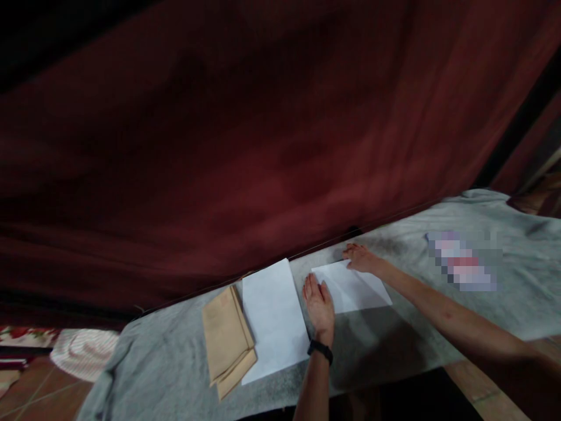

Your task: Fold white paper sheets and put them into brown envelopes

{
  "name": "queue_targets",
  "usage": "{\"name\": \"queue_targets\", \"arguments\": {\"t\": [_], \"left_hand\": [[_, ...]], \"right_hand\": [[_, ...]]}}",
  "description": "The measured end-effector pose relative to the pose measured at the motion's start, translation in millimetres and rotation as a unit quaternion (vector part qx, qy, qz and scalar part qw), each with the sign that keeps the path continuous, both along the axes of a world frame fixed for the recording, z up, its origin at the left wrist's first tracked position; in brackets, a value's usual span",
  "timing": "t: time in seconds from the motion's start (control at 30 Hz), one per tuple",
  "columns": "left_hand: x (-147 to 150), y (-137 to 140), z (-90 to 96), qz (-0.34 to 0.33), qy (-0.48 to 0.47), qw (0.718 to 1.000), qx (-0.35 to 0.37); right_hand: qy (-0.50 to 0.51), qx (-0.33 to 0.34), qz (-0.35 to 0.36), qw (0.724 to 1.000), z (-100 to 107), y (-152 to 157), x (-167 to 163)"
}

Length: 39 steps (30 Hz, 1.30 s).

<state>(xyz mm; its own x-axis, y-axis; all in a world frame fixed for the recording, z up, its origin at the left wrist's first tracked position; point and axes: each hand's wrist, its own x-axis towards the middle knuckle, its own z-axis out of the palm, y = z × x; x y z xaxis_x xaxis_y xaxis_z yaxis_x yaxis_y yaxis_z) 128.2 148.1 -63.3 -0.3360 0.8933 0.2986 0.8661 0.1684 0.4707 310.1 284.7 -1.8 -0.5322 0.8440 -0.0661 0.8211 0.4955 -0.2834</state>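
A small white sheet (366, 292) is laid toward the far edge of the cloth-covered table (149, 362), about midway along it. Its left side is covered by the left hand (319, 304), held flat with fingers extended. Its far side is overlapped by the right hand (362, 258), its fingers spread beyond the paper. Toward the table's left end, a larger white sheet (272, 321) is placed, bordered by a brown paper stack (225, 333).
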Motion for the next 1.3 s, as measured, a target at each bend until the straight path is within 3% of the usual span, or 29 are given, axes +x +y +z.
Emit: {"name": "queue_targets", "arguments": {"t": [0.13, 0.27, 0.33, 0.43, 0.5, 0.6, 0.67, 0.73, 0.8, 0.9, 1.13, 1.3], "left_hand": [[-6.7, -4.3, 4.4, 0.028, -0.132, 0.990, 0.046], [-15.6, -13.9, 12.5, 0.104, -0.308, 0.937, 0.124], [-17.9, -21.5, 18.5, 0.103, -0.365, 0.914, 0.145], [-19.4, -36.1, 27.5, 0.090, -0.384, 0.906, 0.156], [-19.0, -46.4, 32.1, 0.087, -0.358, 0.917, 0.155], [-8.5, -59.4, 35.7, 0.039, -0.255, 0.958, 0.124], [9.4, -65.5, 35.4, -0.031, -0.161, 0.985, 0.060], [34.3, -69.8, 32.8, -0.106, -0.067, 0.992, -0.024], [58.7, -72.7, 28.4, -0.168, 0.008, 0.982, -0.081], [78.0, -74.9, 21.0, -0.180, 0.073, 0.975, -0.106], [50.3, -79.3, 9.5, -0.142, 0.139, 0.976, -0.091], [57.3, -65.3, 11.6, -0.122, 0.137, 0.979, -0.089]], "right_hand": [[0.033, 0.032, 0.015, 0.999, 35.7, -13.1, 8.7], [0.101, 0.165, 0.013, 0.981, 67.0, -42.8, 25.3], [0.131, 0.221, 0.048, 0.965, 64.3, -65.7, 33.7], [0.140, 0.254, 0.090, 0.953, 31.4, -104.7, 46.4], [0.137, 0.254, 0.097, 0.952, -0.7, -128.7, 55.4], [0.138, 0.240, 0.082, 0.957, -42.6, -156.6, 66.0], [0.134, 0.229, 0.078, 0.961, -59.7, -170.3, 67.6], [0.130, 0.219, 0.072, 0.964, -68.8, -181.1, 64.2], [0.129, 0.211, 0.060, 0.967, -72.7, -189.7, 58.2], [0.132, 0.209, 0.041, 0.968, -75.6, -200.0, 51.7], [0.186, 0.152, 0.003, 0.971, -74.6, -208.2, 59.0], [0.199, 0.149, -0.028, 0.968, -56.0, -175.2, 29.6]]}}
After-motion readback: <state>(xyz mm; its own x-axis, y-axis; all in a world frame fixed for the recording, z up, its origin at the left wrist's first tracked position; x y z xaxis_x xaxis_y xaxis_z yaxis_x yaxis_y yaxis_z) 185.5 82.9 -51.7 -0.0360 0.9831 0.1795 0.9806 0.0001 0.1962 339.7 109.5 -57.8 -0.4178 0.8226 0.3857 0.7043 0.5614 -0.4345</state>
